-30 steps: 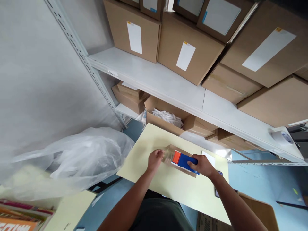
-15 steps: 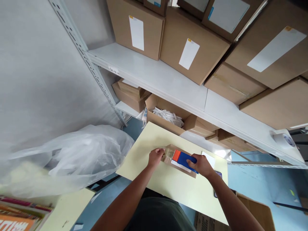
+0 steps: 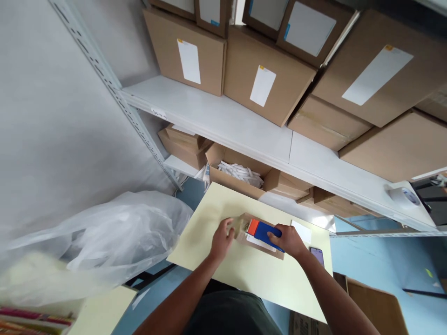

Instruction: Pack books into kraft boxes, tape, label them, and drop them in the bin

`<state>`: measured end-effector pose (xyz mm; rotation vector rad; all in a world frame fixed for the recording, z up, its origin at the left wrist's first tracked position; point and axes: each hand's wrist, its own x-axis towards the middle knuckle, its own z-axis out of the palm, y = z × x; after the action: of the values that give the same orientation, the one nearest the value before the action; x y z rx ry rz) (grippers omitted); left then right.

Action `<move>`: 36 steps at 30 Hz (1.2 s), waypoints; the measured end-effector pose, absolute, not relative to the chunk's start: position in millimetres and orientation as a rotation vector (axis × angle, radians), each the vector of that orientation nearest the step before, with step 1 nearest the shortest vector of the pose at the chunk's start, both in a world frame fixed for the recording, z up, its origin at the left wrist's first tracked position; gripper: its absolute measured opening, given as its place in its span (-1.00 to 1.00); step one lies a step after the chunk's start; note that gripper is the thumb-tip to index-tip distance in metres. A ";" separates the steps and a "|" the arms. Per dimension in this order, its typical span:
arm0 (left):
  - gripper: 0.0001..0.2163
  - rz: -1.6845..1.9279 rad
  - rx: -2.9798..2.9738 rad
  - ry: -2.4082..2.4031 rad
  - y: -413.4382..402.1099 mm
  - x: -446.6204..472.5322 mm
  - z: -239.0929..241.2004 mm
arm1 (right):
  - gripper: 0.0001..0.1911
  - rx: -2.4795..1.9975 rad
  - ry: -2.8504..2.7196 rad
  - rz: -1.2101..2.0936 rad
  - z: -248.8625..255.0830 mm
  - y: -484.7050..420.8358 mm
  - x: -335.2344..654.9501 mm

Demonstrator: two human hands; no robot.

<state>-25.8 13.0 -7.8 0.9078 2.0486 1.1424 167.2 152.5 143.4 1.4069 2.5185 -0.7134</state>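
Observation:
On the pale yellow tabletop [image 3: 209, 260] lies a small brown cardboard box [image 3: 279, 253] with a white label [image 3: 260, 243]. Over it, my right hand [image 3: 289, 239] is closed around the blue handle of a tape dispenser [image 3: 267, 232], which has an orange-red front end. A clear yellowish strip of packing tape [image 3: 238, 228] shows between the dispenser's front and my left hand [image 3: 221, 238]. The left fingers are curled at the tape near the box's left end; their exact grip is partly hidden.
A phone [image 3: 317, 256] and white paper [image 3: 301, 231] lie on the table's right side. Behind it, a shelf [image 3: 216, 111] carries several cartons [image 3: 268, 79]. An open box of white pieces [image 3: 240, 172] sits below. A plastic bag [image 3: 125, 228] bulges at left; an open carton [image 3: 377, 304] stands at right.
My left hand has turned and its fingers have opened slightly from a tight pinch, still beside the tape. The dispenser has stayed nearly in place. The whole view has shifted slightly.

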 end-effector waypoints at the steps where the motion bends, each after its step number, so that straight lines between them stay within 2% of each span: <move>1: -0.57 1.192 1.017 1.991 10.1 -15.7 -8.6 | -0.75 1.407 2.517 -0.716 143.8 152.8 166.9; 5: -0.32 1.213 1.348 1.903 3.1 15.9 -16.5 | -0.73 1.415 2.477 -0.685 145.9 154.1 164.6; 8: -0.23 1.057 1.535 1.976 7.4 9.9 -19.5 | -0.72 1.406 2.459 -0.665 147.5 155.2 163.5; 13: 0.13 0.711 2.055 1.846 47.8 -24.3 -4.0 | -0.59 1.377 2.425 -0.709 152.4 166.0 170.1; 15: 0.19 0.584 2.166 1.766 65.6 -30.5 2.0 | -0.51 1.347 2.371 -0.815 155.6 172.8 175.3; 18: 0.19 0.451 2.246 1.738 80.1 -31.5 4.4 | -0.42 1.264 2.332 -0.949 159.9 181.5 182.2; 22: 0.18 0.342 2.294 1.754 82.4 -28.3 2.9 | -0.39 1.183 2.368 -0.951 163.8 191.1 199.5; 26: 0.17 0.298 2.310 1.748 85.4 -24.9 5.0 | -0.47 1.163 2.371 -1.007 158.5 206.5 257.4; 30: 0.14 0.242 2.342 1.733 90.8 -24.2 7.1 | -0.53 1.249 2.360 -1.009 132.2 223.3 339.1; 36: 0.08 0.124 2.462 1.755 98.0 -15.2 18.4 | -0.60 1.351 2.360 -1.252 89.8 232.3 394.0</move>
<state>-15.2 98.0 18.4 2.4616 1.7549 0.1245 394.0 232.3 89.8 1.3511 2.3596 -1.2520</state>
